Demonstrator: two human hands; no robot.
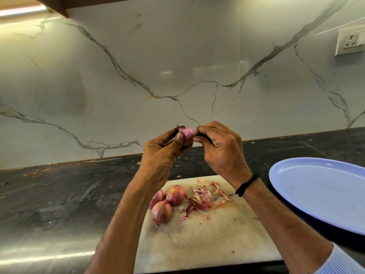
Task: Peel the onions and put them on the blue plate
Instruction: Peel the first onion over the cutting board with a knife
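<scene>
Onion (186,135), partly peeled, is held up over the board (197,244): the left hand (160,155) has its fingers (177,139) curled round it, and the right hand (219,151) pinches its end. Three unpeeled onions (174,194) lie on the board beside peel scraps (201,197); the blue plate (316,194) sits to its right.

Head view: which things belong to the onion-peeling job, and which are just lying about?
Job: held onion, gripped by left hand, pinched by right hand; three unpeeled onions; cutting board; peel scraps; blue plate.
Lying about: wall socket; crumbs on the counter; black wristband.
</scene>
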